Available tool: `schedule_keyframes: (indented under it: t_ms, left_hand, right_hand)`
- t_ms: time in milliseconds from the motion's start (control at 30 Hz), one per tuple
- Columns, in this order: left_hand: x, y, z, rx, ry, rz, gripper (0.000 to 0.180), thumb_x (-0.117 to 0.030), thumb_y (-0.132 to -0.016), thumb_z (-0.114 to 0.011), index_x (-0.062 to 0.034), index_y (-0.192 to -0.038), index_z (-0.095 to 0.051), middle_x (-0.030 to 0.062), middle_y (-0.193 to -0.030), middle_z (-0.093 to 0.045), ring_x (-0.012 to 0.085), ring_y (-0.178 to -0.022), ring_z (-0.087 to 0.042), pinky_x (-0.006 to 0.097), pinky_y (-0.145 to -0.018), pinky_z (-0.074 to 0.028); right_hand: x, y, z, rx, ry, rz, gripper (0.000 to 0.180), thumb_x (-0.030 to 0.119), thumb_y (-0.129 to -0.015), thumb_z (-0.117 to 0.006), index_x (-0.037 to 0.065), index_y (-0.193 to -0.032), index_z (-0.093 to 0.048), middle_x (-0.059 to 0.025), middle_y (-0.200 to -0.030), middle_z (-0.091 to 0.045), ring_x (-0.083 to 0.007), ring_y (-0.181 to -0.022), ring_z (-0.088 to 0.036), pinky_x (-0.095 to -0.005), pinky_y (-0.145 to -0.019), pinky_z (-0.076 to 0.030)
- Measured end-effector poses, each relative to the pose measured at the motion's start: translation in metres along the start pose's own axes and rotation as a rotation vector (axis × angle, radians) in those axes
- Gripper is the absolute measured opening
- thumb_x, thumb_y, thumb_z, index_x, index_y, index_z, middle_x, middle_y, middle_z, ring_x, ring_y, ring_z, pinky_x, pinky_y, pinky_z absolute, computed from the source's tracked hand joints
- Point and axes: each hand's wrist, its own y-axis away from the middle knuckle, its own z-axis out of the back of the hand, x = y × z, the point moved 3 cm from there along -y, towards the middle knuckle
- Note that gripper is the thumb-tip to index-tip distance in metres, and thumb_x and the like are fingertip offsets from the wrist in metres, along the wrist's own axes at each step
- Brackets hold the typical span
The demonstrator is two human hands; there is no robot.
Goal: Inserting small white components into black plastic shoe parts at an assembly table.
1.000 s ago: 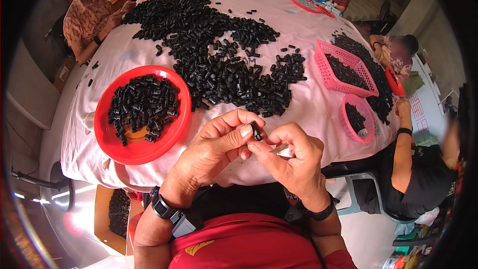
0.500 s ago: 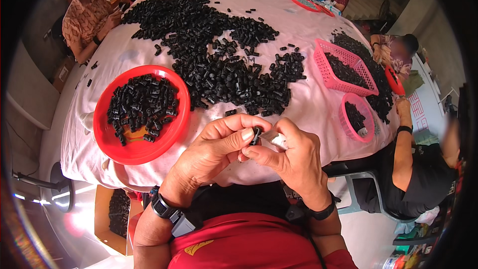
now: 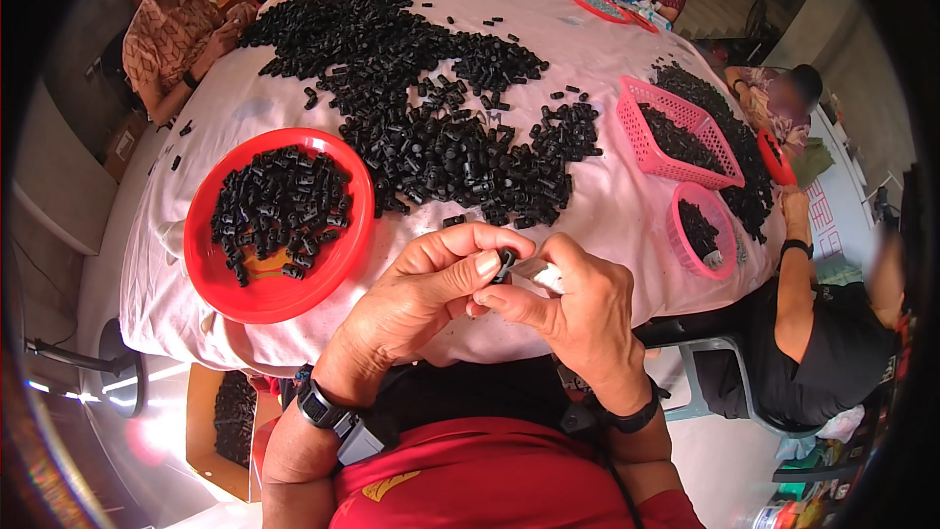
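Note:
My left hand [image 3: 416, 299] and my right hand [image 3: 578, 309] meet over the near edge of the table. Together their fingertips pinch one small black plastic part [image 3: 505, 262]. A small white piece [image 3: 548, 277] also shows in my right hand, near its fingers. Just left of my hands stands a round red tray [image 3: 352, 245] filled with black parts. Beyond my hands a big heap of loose black parts [image 3: 441, 127] lies on the white tablecloth [image 3: 617, 206].
A pink rectangular basket [image 3: 636, 132] and a small pink round basket [image 3: 676, 235] with black parts sit at the right. People sit at the right [image 3: 813, 333], the far left [image 3: 171, 34] and the far end. A box of black parts [image 3: 230, 421] stands on the floor.
Both hands stay together on the small black part; the fingers have shifted slightly around it.

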Motion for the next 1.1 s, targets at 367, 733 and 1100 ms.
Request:
schedule_keyframes:
  t_ms: [367,733,1100]
  left_hand:
    - [-0.001,0.0,-0.001,-0.009,0.003,0.011,0.03,-0.024,-0.097,-0.062,-0.0056,-0.121,-0.064,-0.0031,-0.099,-0.065,0.0023,-0.076,-0.049,0.019,-0.066,-0.039]
    - [-0.027,-0.001,0.034,-0.286,0.37,-0.231,0.026,-0.021,-0.099,-0.058,-0.0018,-0.116,-0.06,-0.001,-0.084,-0.059,0.0066,-0.069,-0.051,0.02,-0.063,-0.043]
    - [-0.076,0.025,0.084,-0.32,0.523,-0.456,0.027,-0.022,-0.099,-0.055,-0.0021,-0.117,-0.06,0.0034,-0.09,-0.063,0.0096,-0.076,-0.053,0.02,-0.064,-0.044]
  right_hand:
    - [-0.005,0.002,-0.005,0.006,0.049,0.013,0.055,0.058,-0.076,-0.075,0.005,-0.079,-0.059,-0.0103,-0.055,-0.058,-0.0254,-0.049,-0.061,-0.0358,-0.045,-0.047]
    - [-0.005,0.0,0.006,-0.033,-0.241,-0.081,0.035,0.027,-0.086,-0.076,0.001,-0.078,-0.054,-0.0045,-0.06,-0.061,-0.005,-0.054,-0.054,-0.0244,-0.049,-0.042]
    - [-0.021,-0.01,0.002,-0.054,-0.018,-0.211,0.036,0.026,-0.088,-0.073,0.0,-0.075,-0.053,-0.0062,-0.052,-0.048,-0.0107,-0.048,-0.039,-0.0306,-0.046,-0.035]
